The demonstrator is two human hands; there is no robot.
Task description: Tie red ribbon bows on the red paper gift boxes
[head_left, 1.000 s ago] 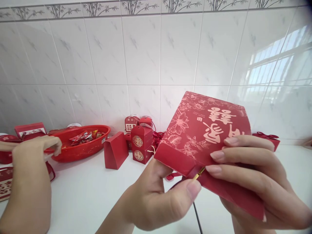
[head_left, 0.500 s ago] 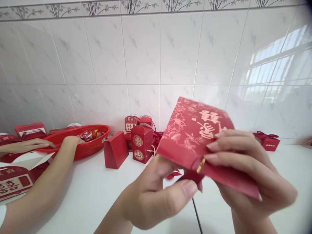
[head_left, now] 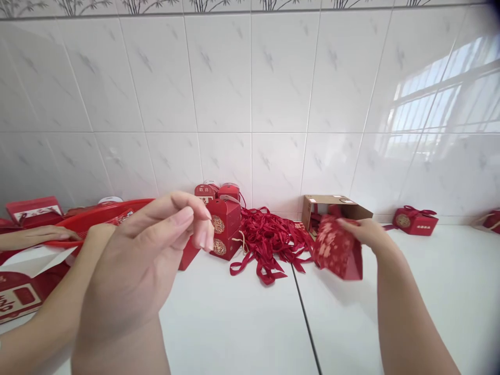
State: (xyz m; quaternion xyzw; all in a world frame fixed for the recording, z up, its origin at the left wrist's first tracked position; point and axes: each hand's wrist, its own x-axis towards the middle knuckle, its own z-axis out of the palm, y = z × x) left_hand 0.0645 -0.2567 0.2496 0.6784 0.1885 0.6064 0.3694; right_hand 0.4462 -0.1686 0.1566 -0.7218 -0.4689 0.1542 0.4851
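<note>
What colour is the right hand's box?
The box is red with a paler, blurred pattern; best seen in head view.

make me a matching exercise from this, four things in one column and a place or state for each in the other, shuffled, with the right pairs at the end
Things
1. patterned red box
2. red ribbons
3. left hand
4. red basin

Place or state
A. has another person's hand at its rim
B. raised, holding nothing
C. gripped by the right hand
D. in a tangled heap

Right pairs: 1-C, 2-D, 3-B, 4-A
</note>
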